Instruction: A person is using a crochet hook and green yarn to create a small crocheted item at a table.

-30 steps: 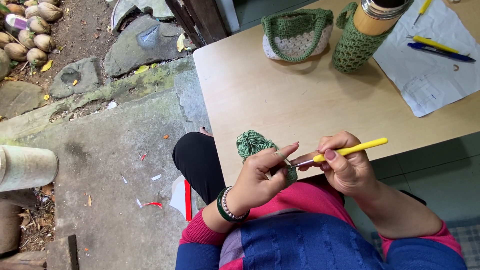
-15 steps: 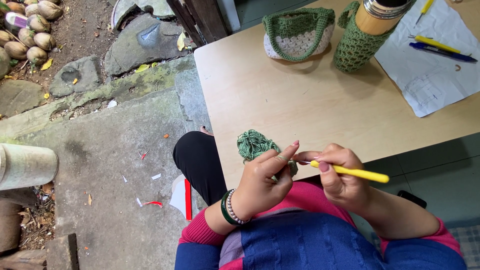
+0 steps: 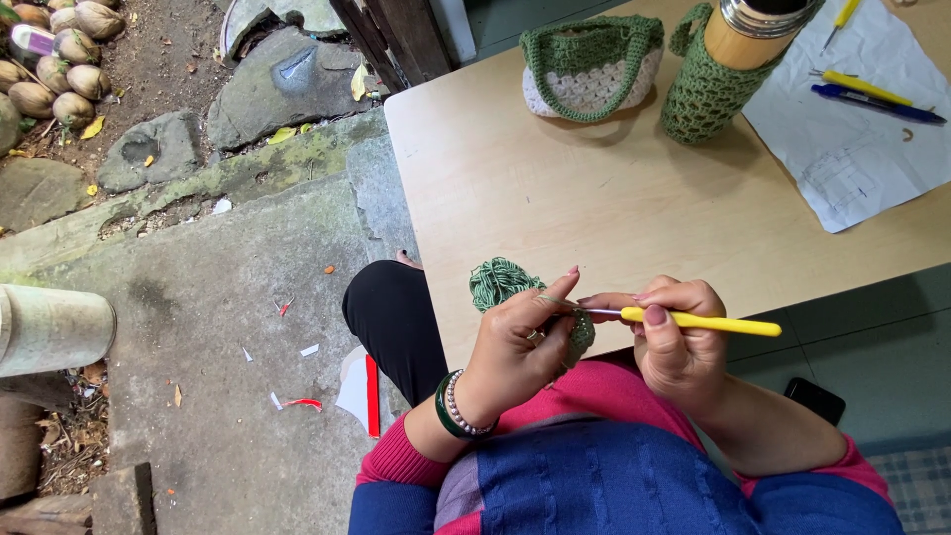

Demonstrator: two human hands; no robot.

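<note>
Green yarn forms a small crochet piece point(image 3: 505, 287) at the near edge of the wooden table point(image 3: 614, 218), pinched between thumb and fingers of the left hand point(image 3: 520, 347). Just to its right, the right hand point(image 3: 674, 337) has its fingers wrapped around a yellow-handled crochet hook point(image 3: 693, 321), metal tip pointing left into the piece. Far on the table stand a green crocheted bag point(image 3: 591, 64) and a bottle in a green crocheted sleeve point(image 3: 728, 69), beside a paper sheet point(image 3: 862, 129).

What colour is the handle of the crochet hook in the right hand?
Yellow. The crochet hook shows clearly in the head view, held by the right hand.
</note>
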